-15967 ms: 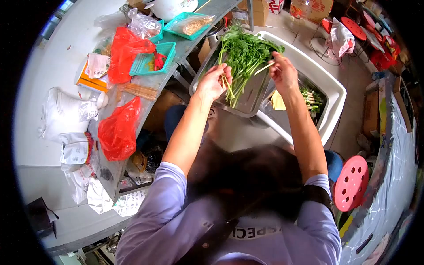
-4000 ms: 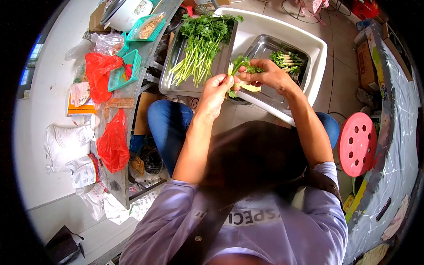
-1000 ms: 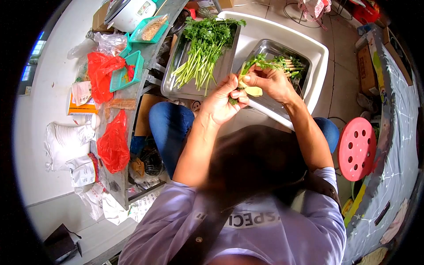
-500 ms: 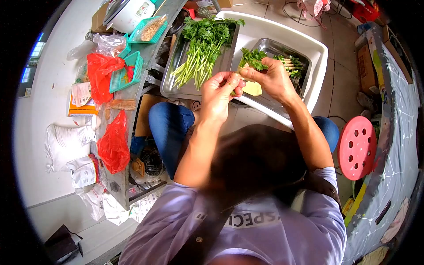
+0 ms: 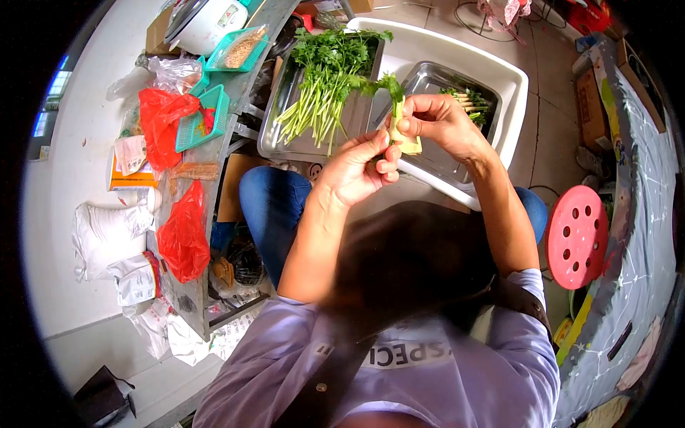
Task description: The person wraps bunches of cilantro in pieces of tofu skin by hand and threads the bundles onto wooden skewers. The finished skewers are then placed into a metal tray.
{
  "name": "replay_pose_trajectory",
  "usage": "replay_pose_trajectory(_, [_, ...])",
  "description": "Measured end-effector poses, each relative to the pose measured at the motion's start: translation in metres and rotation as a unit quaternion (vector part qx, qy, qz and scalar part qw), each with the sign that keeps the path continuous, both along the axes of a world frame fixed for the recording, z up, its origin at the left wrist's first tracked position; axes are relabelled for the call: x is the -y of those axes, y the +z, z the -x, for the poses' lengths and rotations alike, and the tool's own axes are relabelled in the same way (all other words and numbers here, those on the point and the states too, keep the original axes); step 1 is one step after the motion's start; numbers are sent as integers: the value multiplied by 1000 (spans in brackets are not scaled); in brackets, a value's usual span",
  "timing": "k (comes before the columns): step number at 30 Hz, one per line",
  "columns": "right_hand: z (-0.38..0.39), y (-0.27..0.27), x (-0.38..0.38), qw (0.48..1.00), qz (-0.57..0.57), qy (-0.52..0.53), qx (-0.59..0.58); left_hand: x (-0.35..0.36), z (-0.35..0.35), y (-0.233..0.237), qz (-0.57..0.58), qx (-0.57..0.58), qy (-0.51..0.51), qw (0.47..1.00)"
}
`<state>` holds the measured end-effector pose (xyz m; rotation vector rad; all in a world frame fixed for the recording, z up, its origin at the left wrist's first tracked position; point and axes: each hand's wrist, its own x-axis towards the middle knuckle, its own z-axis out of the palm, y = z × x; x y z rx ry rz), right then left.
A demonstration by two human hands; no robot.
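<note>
Between my two hands stands a small bunch of leafy green stalks (image 5: 397, 110), its leaves pointing up. My left hand (image 5: 365, 165) pinches its lower end. My right hand (image 5: 444, 128) has thumb and fingers closed on its right side. Something pale yellow (image 5: 410, 144) shows just below my right fingertips. Left of my hands, a metal tray (image 5: 285, 146) holds a heap of leafy stalks (image 5: 325, 78). Behind my right hand, a second metal tray (image 5: 429, 71) with short cut stalks (image 5: 467, 101) sits inside a white basin (image 5: 517, 93).
On the left stands a table with red plastic bags (image 5: 184, 232), a teal basket (image 5: 203, 125) and a white cooker (image 5: 207, 27). A round pink stool (image 5: 576, 237) is at the right. A grey patterned cloth (image 5: 638, 214) hangs beyond it.
The bunch between my hands now stands more upright, its leaves further left. My right hand has shifted slightly right and down, and my left hand has turned, its fingers lower.
</note>
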<state>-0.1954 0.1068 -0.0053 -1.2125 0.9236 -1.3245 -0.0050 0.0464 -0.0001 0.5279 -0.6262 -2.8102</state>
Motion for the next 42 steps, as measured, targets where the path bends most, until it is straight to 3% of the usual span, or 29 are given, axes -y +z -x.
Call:
replay_pose_trajectory(3, [-4,4,-2,993,-34,-101,-52,-12,8,10,128,104,131,978])
replay_pose_trajectory(6, [-6,3,1,989,-32,-131,-64,-13,12,5,355,160,182,903])
replay_pose_trajectory(7, [-7,4,1,986,-35,-138,-91,-14,14,6,393,197,211,873])
replay_pose_trajectory(10, [-8,13,-3,976,-39,-149,-156,-12,12,8,411,198,206,866])
replay_pose_trajectory(15, [-5,16,-6,979,-18,-140,-150,-8,6,7,298,141,160,930])
replay_pose_trajectory(19, [-3,9,-3,994,4,-93,-57,-5,3,7,147,49,94,983])
replay_pose_trajectory(21, [-6,13,-4,998,8,-58,13,-1,0,7,72,3,32,997])
replay_pose_trajectory(25, [-6,9,-4,998,18,-43,36,2,0,-6,-73,-91,-63,991])
replay_pose_trajectory(28, [-5,14,-6,998,1,-67,17,-11,6,10,78,21,49,996])
replay_pose_trajectory(31, [-4,6,-3,993,-13,-117,-20,-20,14,18,317,134,164,925])
replay_pose_trajectory(34, [-7,5,-1,987,-8,-150,-53,-14,11,11,409,173,179,878])
replay_pose_trajectory(36, [-7,6,-1,983,-6,-166,-76,-14,11,12,383,158,173,893])
replay_pose_trajectory(42, [-7,8,-3,993,-21,-108,31,-5,2,16,172,53,47,983])
